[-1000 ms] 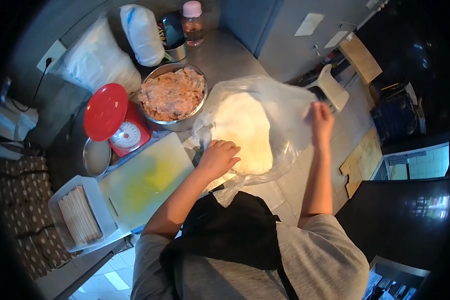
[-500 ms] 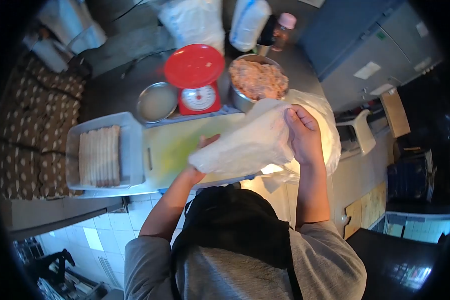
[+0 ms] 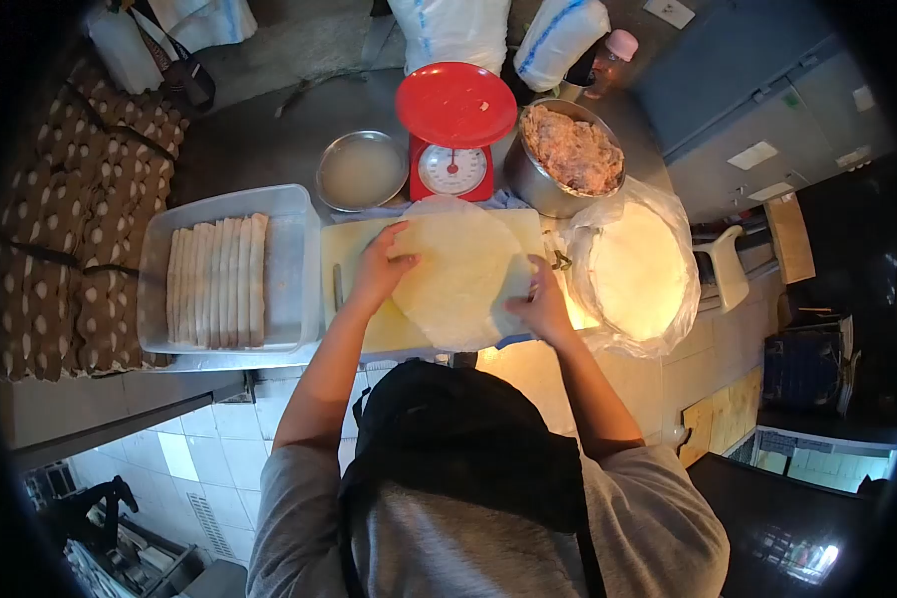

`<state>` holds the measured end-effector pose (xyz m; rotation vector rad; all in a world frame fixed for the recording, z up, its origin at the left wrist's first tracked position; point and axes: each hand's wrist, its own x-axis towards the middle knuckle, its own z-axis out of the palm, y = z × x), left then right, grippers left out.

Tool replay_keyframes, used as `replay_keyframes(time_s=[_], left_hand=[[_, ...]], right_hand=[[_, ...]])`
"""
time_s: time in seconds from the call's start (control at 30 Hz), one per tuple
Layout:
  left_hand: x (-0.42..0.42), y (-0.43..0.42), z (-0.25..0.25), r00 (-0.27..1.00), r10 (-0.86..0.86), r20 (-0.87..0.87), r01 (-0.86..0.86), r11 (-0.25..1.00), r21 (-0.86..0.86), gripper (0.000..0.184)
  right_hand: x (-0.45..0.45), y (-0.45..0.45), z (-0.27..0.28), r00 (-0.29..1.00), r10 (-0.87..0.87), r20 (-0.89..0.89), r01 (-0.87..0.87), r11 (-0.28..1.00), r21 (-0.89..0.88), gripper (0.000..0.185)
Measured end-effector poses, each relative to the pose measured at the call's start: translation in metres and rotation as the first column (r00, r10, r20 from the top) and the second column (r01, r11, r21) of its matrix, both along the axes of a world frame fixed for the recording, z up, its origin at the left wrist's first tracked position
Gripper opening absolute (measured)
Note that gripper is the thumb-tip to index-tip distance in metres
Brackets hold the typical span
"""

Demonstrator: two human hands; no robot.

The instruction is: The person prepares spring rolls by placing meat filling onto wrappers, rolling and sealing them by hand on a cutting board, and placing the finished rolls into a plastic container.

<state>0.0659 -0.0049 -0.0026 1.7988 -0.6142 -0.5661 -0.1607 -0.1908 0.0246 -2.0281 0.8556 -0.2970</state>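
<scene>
A thin round wrapper sheet (image 3: 458,269) lies flat on the yellowish cutting board (image 3: 354,239). At the sheet's left edge is my left hand (image 3: 381,269), fingers apart. My right hand (image 3: 543,302) is at its right edge, with fingers curved and spread. To the right, a stack of pale round wrappers (image 3: 640,269) sits in an open clear plastic bag. Behind it stands a metal pot of orange-pink filling (image 3: 573,149). A plastic tub (image 3: 294,264) on the left holds several long pale rolls (image 3: 216,282) side by side.
Behind the board are a red scale (image 3: 452,164) with a round pan and a metal bowl (image 3: 362,171) of cloudy liquid. Egg trays (image 3: 80,249) are stacked at the far left. White plastic bags (image 3: 453,30) and a pink-capped bottle (image 3: 618,52) stand at the back.
The wrapper sheet, lifted from the bagged stack and held in both hands half a second ago, now lies on the board. Both hands have opened around it. The view has turned left.
</scene>
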Motion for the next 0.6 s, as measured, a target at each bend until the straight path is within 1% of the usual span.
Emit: replay_keyframes(time_s=[0.03,0.1,0.17,0.2,0.3,0.33,0.37,0.4,0.43,0.5,0.53,0.6], left_hand=[[0.01,-0.009,0.0,1.0,-0.022,0.019,0.021,0.999,0.036,0.056],[0.026,-0.025,0.0,0.997,-0.055,0.049,0.049,0.992,0.114,0.049],[0.031,-0.034,-0.001,0.99,-0.11,0.093,0.095,0.984,0.15,0.043],[0.032,-0.036,-0.001,0.983,-0.141,0.115,0.12,0.978,0.17,0.041],[0.013,-0.017,-0.002,0.989,-0.149,-0.004,0.148,0.977,0.156,0.046],[0.002,-0.003,-0.006,0.981,-0.09,0.174,0.064,0.986,0.153,0.048],[-0.01,0.012,-0.009,0.936,-0.03,0.35,-0.018,0.991,0.134,0.051],[-0.025,0.027,-0.013,0.867,0.038,0.497,-0.121,0.984,0.134,0.053],[-0.041,0.04,-0.015,0.77,0.097,0.631,-0.219,0.968,0.119,0.056],[-0.07,0.061,-0.01,0.834,0.14,0.534,-0.279,0.941,0.19,0.059],[-0.078,0.066,-0.002,0.857,0.168,0.487,-0.308,0.925,0.224,0.06],[-0.088,0.072,0.02,0.894,0.185,0.408,-0.325,0.895,0.305,0.061]], right_hand=[[-0.003,0.009,0.001,0.999,0.034,0.005,-0.033,0.994,-0.101,0.075],[-0.009,0.013,0.005,0.996,0.064,-0.066,-0.065,0.998,-0.022,0.069],[-0.015,0.003,0.004,0.988,0.11,-0.107,-0.104,0.993,0.063,0.065],[-0.015,-0.007,0.01,0.988,0.1,-0.116,-0.087,0.99,0.112,0.05],[-0.009,-0.064,-0.002,0.962,0.255,-0.099,-0.246,0.965,0.095,0.036],[0.004,-0.071,-0.001,0.965,0.243,-0.098,-0.238,0.969,0.058,0.032],[0.021,-0.077,0.001,0.969,0.23,-0.093,-0.23,0.973,0.02,0.029],[0.034,-0.079,0.001,0.972,0.216,-0.091,-0.218,0.976,-0.015,0.026],[0.047,-0.078,-0.003,0.975,0.217,-0.045,-0.221,0.969,-0.11,0.026],[0.07,-0.065,-0.015,0.972,0.23,0.047,-0.207,0.934,-0.292,0.027],[0.073,-0.057,-0.018,0.977,0.21,0.032,-0.192,0.939,-0.285,0.024],[0.064,-0.039,-0.015,0.972,0.233,0.03,-0.184,0.836,-0.517,0.026]])
